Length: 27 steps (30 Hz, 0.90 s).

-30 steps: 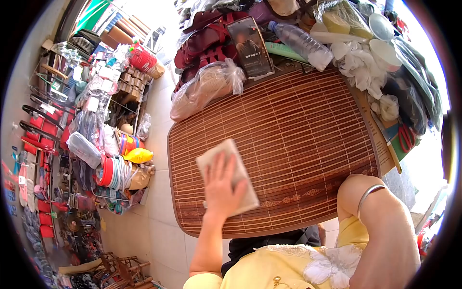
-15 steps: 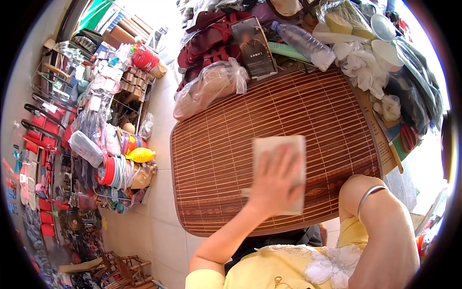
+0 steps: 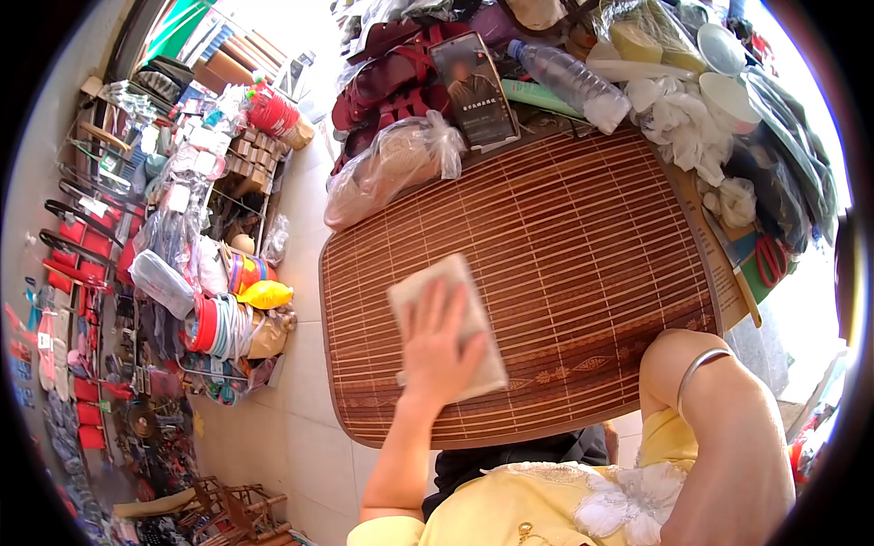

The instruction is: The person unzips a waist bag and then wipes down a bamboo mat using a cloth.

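Note:
My left hand lies flat on a folded pale cloth, with its fingers spread and pointing away from me. Cloth and hand rest on the left front part of a brown slatted bamboo mat, slightly blurred. At the mat's right front edge is my right hand, bent down beside a silver bangle on the wrist; its fingers are hidden.
Along the mat's far edge are a bagged item, a phone-like picture box, a plastic bottle and white bags. Red scissors lie at the right. Shelves of packed goods stand left, beyond the tiled floor.
My left hand and the cloth have moved left across the mat, and the cloth is now tilted. My right hand has stayed in nearly the same place.

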Each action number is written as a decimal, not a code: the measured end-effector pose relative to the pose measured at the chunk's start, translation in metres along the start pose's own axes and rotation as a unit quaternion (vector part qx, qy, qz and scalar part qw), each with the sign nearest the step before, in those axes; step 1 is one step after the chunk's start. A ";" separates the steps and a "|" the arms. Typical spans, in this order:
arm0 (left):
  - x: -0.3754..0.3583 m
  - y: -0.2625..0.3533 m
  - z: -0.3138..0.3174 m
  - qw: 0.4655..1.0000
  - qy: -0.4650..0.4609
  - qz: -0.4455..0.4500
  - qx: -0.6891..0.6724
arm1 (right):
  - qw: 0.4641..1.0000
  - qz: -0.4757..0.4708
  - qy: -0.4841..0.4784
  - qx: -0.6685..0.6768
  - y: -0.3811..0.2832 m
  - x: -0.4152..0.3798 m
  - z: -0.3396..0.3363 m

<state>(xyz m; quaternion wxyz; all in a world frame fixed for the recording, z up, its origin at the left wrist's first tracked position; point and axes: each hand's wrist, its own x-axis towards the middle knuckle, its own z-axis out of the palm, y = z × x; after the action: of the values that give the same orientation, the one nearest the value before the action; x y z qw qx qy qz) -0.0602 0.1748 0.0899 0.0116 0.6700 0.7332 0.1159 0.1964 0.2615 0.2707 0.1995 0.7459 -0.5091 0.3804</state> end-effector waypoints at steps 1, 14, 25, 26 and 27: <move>-0.011 -0.018 -0.001 0.999 0.013 -0.034 0.002 | 0.990 0.058 0.130 -0.009 -0.003 -0.006 0.006; 0.028 0.030 0.016 0.993 0.002 0.110 0.045 | 0.976 0.069 0.156 -0.135 0.003 0.000 0.006; 0.108 0.156 0.066 0.947 0.011 0.294 -0.128 | 0.977 -0.041 -0.211 -0.015 0.017 0.021 -0.050; 0.104 0.146 0.062 0.952 0.005 0.284 -0.117 | 0.968 -0.053 -0.244 -0.004 0.023 0.023 -0.059; 0.100 0.134 0.056 0.955 -0.002 0.276 -0.106 | 0.959 -0.064 -0.276 0.006 0.026 0.028 -0.064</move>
<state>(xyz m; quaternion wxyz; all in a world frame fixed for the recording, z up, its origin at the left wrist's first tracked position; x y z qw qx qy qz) 0.0701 0.2918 0.0738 0.0516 0.8411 0.5035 0.1906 0.1547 0.2780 0.3300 0.0705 0.8543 -0.4929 0.1491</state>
